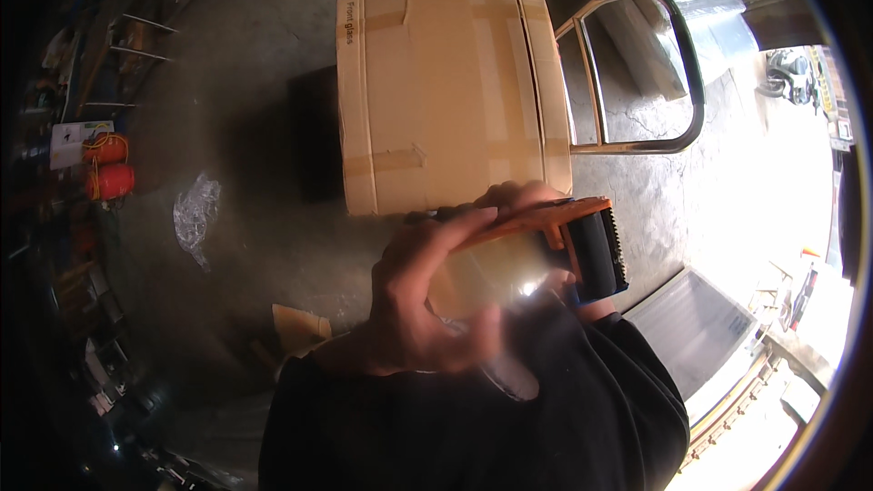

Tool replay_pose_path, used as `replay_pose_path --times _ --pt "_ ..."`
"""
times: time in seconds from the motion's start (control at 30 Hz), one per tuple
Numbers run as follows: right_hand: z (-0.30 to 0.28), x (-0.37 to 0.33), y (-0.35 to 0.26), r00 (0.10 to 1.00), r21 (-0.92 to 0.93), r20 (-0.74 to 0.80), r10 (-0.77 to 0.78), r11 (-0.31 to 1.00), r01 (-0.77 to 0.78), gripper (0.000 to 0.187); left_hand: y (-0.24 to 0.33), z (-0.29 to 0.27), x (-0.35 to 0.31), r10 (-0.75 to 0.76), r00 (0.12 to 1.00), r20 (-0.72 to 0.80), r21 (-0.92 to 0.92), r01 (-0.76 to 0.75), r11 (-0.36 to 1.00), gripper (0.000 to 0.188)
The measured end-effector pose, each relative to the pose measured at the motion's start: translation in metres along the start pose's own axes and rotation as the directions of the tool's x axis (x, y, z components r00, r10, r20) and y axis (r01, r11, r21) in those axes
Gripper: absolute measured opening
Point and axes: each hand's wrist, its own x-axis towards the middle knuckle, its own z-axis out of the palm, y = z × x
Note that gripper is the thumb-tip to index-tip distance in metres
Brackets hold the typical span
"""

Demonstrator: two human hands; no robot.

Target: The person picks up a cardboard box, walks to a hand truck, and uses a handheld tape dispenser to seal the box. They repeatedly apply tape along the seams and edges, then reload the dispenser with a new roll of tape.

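Note:
Close in front of my chest I hold an orange tape dispenser [587, 209] with a black roller and a toothed cutting edge at its right end. A wide roll of tape [491, 271] sits in it, its surface shiny and brownish. My left hand [409, 286] curls round the roll's left side, thumb low and fingers over the top. My right hand [568, 295] grips the dispenser from below the roller, mostly hidden by it and slightly blurred. More fingertips show above the orange frame; whose hand they belong to is unclear. Beyond the dispenser stands a large taped cardboard box [446, 91].
A metal tube handle [696, 73] rises beside the box's right side. Crumpled clear plastic [195, 218] and a cardboard scrap [300, 329] lie on the concrete floor at left. Plastic-wrapped panels [673, 27] are at the far right, and a grey panel [691, 323] is at near right.

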Motion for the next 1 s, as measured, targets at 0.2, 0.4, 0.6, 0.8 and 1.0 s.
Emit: replay_pose_path --times 0.2,0.4,0.6,0.8,1.0 --pt "-0.006 -0.004 0.002 0.999 -0.074 0.042 0.000 0.997 0.003 0.074 0.001 0.004 0.000 0.027 1.000 -0.009 0.044 -0.026 0.999 0.078" --pt "-0.015 -0.002 0.018 0.967 -0.119 0.073 -0.242 0.961 0.250 0.044 0.000 0.006 0.001 0.049 0.999 -0.005 0.031 -0.049 0.998 0.079" --pt "-0.019 -0.006 0.019 0.954 -0.176 0.105 -0.280 0.939 0.295 0.031 -0.001 0.005 -0.002 0.016 1.000 0.007 0.035 -0.016 0.999 0.082" --pt "-0.014 -0.007 0.018 0.958 -0.183 0.072 -0.279 0.940 0.288 0.030 -0.002 0.003 -0.001 -0.041 0.998 0.040 0.019 0.040 0.999 0.081" --pt "-0.008 -0.012 0.007 0.994 0.066 -0.006 -0.114 0.991 0.114 0.038 0.012 -0.001 0.006 -0.126 0.974 0.185 -0.246 0.170 0.954 0.065"
